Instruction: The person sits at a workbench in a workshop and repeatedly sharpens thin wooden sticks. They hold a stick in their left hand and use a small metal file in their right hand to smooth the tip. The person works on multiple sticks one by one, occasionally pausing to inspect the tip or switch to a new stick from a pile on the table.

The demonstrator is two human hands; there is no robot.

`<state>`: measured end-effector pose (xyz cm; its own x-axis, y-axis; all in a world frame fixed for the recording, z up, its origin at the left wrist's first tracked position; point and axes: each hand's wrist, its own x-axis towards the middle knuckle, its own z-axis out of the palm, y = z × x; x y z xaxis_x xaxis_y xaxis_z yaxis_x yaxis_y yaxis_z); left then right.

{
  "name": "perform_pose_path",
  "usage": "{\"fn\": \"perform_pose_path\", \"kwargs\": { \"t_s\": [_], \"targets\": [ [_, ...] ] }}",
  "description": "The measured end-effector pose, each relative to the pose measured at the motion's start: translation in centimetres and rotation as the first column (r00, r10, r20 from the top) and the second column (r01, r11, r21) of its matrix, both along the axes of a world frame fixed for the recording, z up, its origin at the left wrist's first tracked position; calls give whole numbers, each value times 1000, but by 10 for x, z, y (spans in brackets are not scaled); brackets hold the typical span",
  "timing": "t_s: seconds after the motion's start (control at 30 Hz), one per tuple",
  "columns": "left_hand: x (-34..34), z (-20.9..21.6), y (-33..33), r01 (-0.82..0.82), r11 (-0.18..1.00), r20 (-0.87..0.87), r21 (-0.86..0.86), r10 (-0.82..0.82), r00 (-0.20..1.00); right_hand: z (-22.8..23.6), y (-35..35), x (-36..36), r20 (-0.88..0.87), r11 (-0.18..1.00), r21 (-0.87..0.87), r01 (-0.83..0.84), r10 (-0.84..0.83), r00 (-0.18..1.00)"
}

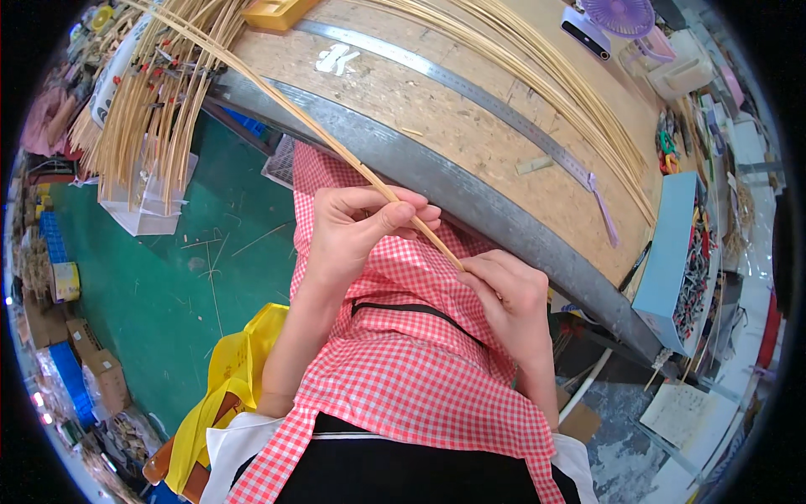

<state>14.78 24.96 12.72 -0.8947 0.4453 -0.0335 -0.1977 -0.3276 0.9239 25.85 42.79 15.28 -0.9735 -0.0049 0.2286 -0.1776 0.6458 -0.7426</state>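
A long, thin bamboo stick (315, 126) slants from the far left, over the table's edge, down to my two hands in front of the apron. My left hand (361, 220) is closed on it a little way from its near end, thumb and index finger pinching it. At that end, my right hand (510, 294) pinches the tip between thumb and fingers. Toward the far left, the stick passes over a bundle of similar sticks, so I cannot tell where it ends.
A wooden worktable (437, 134) with a dark metal edge holds a steel ruler (504, 113) and long bamboo sticks (546, 76). Bundled sticks (172, 126) hang off its left end. A blue box (672, 260) with small dark pieces stands at right; a purple fan (619, 15) is beyond.
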Motion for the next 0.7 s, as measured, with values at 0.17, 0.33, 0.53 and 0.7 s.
{"fn": "perform_pose_path", "kwargs": {
  "t_s": [0.17,0.33,0.53,0.7],
  "targets": [
    [-3,20,8,24,999,-42,-38,-26,999,6,3,-6,72,996,-85,-29,35,997],
    [-20,54,25,41,992,-223,119,-13,975,52,12,-27,41,959,-263,104,-97,994],
    [-21,77,54,153,975,-629,-160,-221,746,94,20,-52,-407,884,-462,69,-281,869],
    [-34,94,68,16,984,-847,-178,-162,507,104,14,-54,-547,912,-406,57,-293,785]
  ]
}}
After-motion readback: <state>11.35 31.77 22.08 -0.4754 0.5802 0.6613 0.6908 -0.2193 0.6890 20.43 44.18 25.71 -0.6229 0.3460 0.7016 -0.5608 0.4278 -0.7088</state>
